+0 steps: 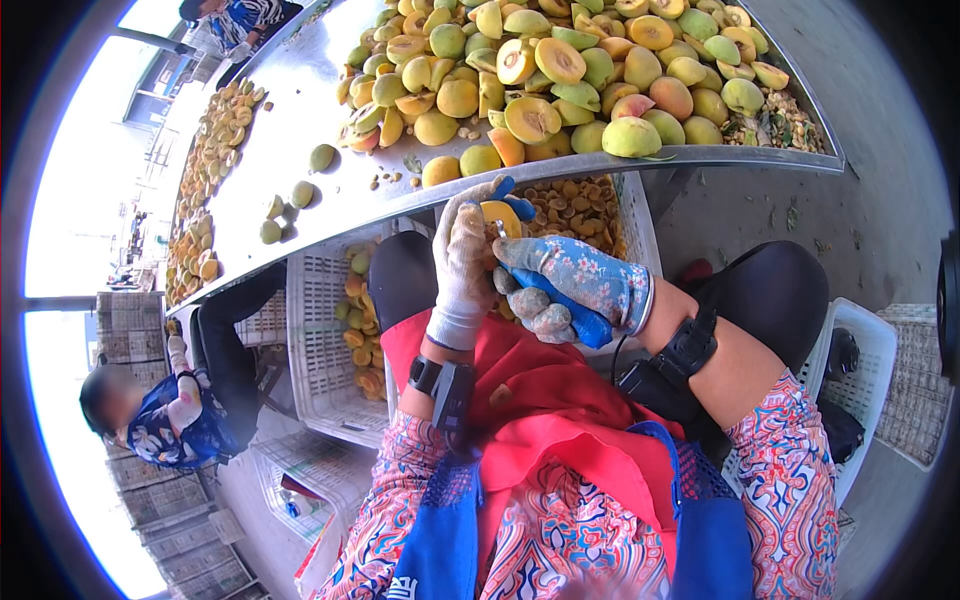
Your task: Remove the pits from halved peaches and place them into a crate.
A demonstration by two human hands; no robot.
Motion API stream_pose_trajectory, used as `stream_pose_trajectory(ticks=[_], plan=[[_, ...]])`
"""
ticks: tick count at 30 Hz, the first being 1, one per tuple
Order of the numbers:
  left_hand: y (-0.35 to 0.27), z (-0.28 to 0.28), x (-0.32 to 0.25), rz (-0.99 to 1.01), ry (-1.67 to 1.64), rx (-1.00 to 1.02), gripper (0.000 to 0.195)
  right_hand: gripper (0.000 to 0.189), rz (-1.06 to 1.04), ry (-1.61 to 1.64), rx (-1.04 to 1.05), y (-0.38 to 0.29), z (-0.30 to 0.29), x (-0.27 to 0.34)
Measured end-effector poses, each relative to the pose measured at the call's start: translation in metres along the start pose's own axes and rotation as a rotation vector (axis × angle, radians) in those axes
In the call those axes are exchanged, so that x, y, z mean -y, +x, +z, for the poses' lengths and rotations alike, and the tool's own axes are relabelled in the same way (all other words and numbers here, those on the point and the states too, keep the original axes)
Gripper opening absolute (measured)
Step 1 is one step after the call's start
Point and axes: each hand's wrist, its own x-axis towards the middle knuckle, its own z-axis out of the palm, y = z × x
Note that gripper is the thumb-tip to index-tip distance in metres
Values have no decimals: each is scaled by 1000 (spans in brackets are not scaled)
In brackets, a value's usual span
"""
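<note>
In front of the metal table's edge, my left hand (459,262), in a soiled white glove, holds a cut yellow peach (502,215). My right hand (581,277), in a blue flowered glove, is closed around the blue handle (591,324) of a small pitting tool. The tool's metal tip touches or overlaps the peach's cut face; how deep it sits cannot be told. Behind my hands, under the table edge, a white crate (637,217) contains many peach stones or small cut pieces (577,214).
A heap of whole and halved peaches (555,67) covers much of the metal table (292,127). Below left, a white plastic crate (330,375) holds more peaches. Another person (172,405) sits at the left; a second person (240,30) is at the far end.
</note>
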Motion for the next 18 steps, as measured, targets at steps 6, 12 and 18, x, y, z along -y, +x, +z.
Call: stream_pose_trajectory(ticks=[6, 12, 18], plan=[[0, 3, 4, -39, -123, -21, 57, 33, -84, -174, -62, 8, -3, -4], [5, 13, 11, -70, -71, -198, 51, 34, -207, -390, -229, 4, 1, -3], [13, 22, 9, -165, -319, -254, 51, 27, -394, -693, -309, -1, 1, -5]])
